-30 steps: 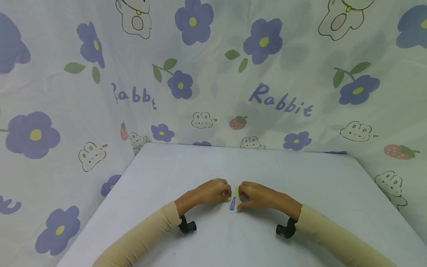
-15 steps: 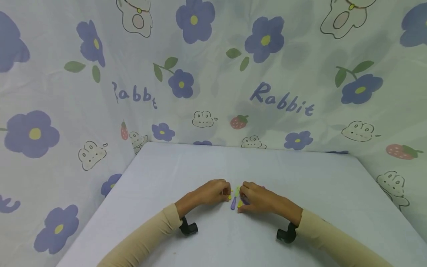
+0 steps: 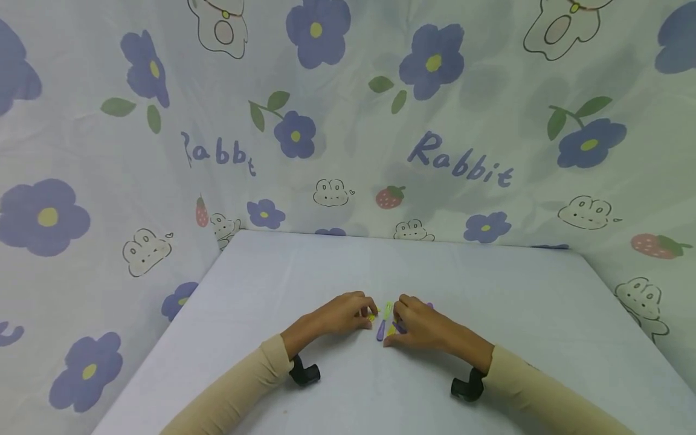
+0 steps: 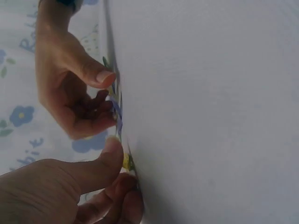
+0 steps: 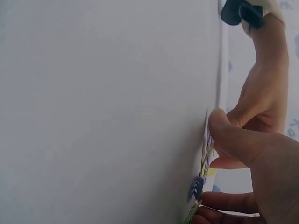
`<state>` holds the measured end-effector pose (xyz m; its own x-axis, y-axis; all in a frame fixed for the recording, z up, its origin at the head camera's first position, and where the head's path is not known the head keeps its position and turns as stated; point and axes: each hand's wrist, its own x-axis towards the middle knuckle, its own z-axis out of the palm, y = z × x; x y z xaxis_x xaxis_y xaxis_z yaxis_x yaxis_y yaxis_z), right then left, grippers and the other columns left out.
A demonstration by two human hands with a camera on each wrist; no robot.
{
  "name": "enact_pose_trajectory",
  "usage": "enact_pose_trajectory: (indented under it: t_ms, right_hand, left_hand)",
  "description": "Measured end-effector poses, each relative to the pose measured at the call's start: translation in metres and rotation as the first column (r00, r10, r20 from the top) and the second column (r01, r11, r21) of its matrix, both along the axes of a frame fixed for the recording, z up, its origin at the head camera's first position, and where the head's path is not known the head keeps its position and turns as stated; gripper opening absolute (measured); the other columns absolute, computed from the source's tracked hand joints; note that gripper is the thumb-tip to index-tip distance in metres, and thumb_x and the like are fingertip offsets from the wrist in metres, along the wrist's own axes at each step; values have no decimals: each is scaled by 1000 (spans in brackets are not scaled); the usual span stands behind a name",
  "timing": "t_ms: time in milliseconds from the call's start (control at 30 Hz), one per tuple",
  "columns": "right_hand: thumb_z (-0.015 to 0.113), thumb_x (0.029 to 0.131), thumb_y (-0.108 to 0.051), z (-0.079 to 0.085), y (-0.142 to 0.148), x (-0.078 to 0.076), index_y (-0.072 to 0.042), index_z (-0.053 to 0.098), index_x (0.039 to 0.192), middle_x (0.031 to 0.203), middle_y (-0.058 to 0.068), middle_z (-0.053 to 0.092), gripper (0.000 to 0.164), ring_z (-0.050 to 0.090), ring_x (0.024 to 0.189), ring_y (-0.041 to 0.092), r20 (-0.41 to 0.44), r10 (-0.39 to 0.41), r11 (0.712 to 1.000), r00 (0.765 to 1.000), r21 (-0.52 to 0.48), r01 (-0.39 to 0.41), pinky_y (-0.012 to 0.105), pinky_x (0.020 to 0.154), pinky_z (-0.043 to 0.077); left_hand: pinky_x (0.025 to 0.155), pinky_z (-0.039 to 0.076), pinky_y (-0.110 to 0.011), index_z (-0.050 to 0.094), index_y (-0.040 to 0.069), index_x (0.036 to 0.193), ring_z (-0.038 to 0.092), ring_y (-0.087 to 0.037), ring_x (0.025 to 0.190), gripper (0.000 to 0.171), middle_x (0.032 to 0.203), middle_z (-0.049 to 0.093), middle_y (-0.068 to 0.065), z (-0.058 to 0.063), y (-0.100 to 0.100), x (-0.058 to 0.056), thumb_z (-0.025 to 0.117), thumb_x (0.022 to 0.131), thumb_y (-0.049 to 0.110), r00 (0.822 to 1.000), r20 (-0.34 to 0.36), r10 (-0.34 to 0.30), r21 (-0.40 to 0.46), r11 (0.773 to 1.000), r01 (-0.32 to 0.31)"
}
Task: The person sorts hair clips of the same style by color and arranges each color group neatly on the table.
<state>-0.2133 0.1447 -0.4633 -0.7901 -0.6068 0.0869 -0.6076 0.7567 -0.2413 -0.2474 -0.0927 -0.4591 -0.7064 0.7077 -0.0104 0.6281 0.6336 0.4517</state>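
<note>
Between the two hands, a small fork-like piece (image 3: pixel 381 330) with a purple handle and a slotted light-green end lies on the white table. My left hand (image 3: pixel 344 313) has curled fingers, with a small yellow piece (image 3: pixel 372 317) between thumb and fingertips; the left wrist view also shows this yellow piece (image 4: pixel 126 162). My right hand (image 3: pixel 424 324) bends thumb and fingers around a yellow-and-purple piece (image 3: pixel 391 330), largely hidden under the palm. In the right wrist view, a dark blue patterned part (image 5: pixel 196 188) shows by its fingertips. The pieces' exact kinds cannot be made out.
A white table (image 3: pixel 489 290) spreads around both hands. Behind it and at the sides hangs a white cloth (image 3: pixel 353 157) printed with flowers and rabbits. A purple tip (image 3: pixel 430 305) sticks out behind the right hand. Each wrist bears a black camera (image 3: pixel 306 373).
The left fingertips have spread a little and drawn slightly left, with more of the yellow piece showing. The right thumb has shifted slightly left, and a purple tip has come into sight behind that hand.
</note>
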Motion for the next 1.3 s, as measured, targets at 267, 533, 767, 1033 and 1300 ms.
enact_pose_trajectory:
  t_ms: [267, 533, 767, 1033, 1300]
  right_hand:
    - [77, 79, -59, -4, 0, 0, -10, 60, 100, 87, -8, 44, 56, 42, 79, 7, -60, 15, 1000, 998, 10, -15, 18, 65, 39]
    - [76, 81, -57, -6, 2, -1, -11, 62, 99, 87, -8, 46, 51, 42, 78, 6, -96, 50, 998, 994, 32, -47, 18, 66, 38]
    - [77, 81, -55, -4, 0, -1, -13, 60, 104, 91, -8, 49, 51, 43, 81, 7, -66, 32, 999, 997, 33, -30, 21, 70, 41]
    - [79, 82, -48, -4, -1, -3, -16, 56, 114, 101, -5, 61, 51, 53, 88, 9, -59, -1, 1000, 998, -15, 0, 29, 76, 48]
    - [80, 85, -27, -3, -3, -6, -13, 55, 124, 99, -6, 62, 48, 56, 89, 7, -25, 15, 993, 1000, -120, -18, 24, 75, 51]
  left_hand:
    - [76, 49, -17, 65, 19, 128, 57, -1, 83, 43, 107, 60, 4, 2, -10, -6, 78, 87, 25, 995, 94, -30, -58, 998, 36]
    - [76, 49, -17, 64, 17, 127, 56, -2, 83, 44, 108, 60, 2, 0, -11, -6, 78, 87, 29, 995, 90, -31, -43, 998, 35]
    - [76, 48, -17, 62, 15, 124, 54, -2, 82, 46, 110, 59, 2, -4, -10, -3, 78, 86, 35, 999, 43, -14, -48, 999, 16]
    - [76, 48, -17, 63, 18, 120, 54, -2, 83, 32, 107, 59, 5, -4, -10, 1, 74, 91, 28, 999, 38, 7, -38, 999, -5]
    - [77, 49, -20, 65, 17, 106, 55, -4, 86, 17, 99, 60, 4, -3, -11, 3, 73, 92, 22, 999, 28, 37, -15, 999, -37]
